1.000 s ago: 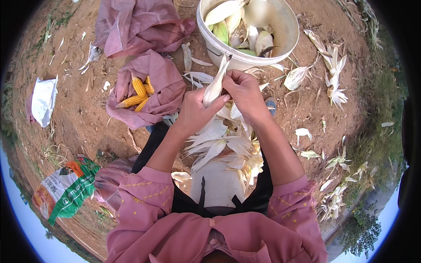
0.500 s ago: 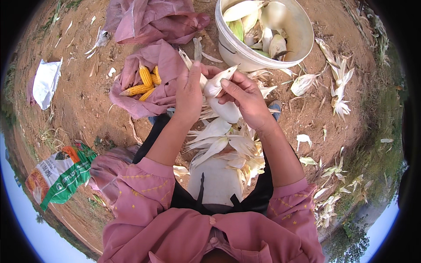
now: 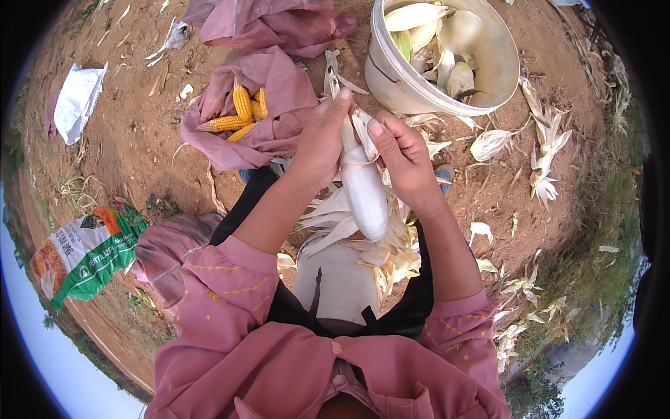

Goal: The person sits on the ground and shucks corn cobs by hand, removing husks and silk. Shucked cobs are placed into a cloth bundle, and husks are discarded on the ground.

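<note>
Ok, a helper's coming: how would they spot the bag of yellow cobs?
Find the white bucket at the top. To its left, beside the left hand, lies an open pink bag. Unlike the crumpled pink cloth above it, this one shows bare yellow cobs inside.

Ground (image 3: 502, 188), left: a sack (image 3: 283, 84) is lying before me, corn cobs (image 3: 241, 105) resting inside; a second sack (image 3: 279, 29) is lying beyond it; a bag (image 3: 87, 255) is resting farther left, nearer me. Ground, ahead right: a bucket (image 3: 396, 80) is standing, ears (image 3: 419, 15) resting within. Between my left hand (image 3: 324, 143) and my right hand (image 3: 405, 157): one corn ear (image 3: 364, 202) is hanging above loose husks (image 3: 328, 220). Right of the bucket: stray husks (image 3: 549, 150) are lying.
</note>
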The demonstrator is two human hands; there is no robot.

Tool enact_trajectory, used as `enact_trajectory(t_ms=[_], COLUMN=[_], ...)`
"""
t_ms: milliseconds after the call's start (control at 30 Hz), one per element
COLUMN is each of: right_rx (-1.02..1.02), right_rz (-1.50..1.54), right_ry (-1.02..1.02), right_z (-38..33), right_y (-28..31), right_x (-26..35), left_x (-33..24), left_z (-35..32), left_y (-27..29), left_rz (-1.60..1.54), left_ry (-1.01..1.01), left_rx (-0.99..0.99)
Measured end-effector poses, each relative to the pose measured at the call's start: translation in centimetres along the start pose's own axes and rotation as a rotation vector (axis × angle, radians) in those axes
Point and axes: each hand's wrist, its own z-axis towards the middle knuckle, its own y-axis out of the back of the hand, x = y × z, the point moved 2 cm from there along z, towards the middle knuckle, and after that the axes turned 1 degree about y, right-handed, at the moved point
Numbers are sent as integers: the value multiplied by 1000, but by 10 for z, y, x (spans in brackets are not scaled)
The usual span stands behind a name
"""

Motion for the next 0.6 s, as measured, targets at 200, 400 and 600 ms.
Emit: enact_trajectory(t_ms=[200,400,600], right_rx=[38,469,688], right_rz=[-121,-463,-945], right_ry=[106,-58,-176], right_z=[-1,-32,-47], right_y=[-10,-18,-23], right_x=[4,4,-31], left_x=[3,-51,-56], left_z=[7,21,23], left_y=[8,51,55], left_rz=[52,-138,-68], left_ry=[-79,-237,-380], left_rx=[86,-256,-300])
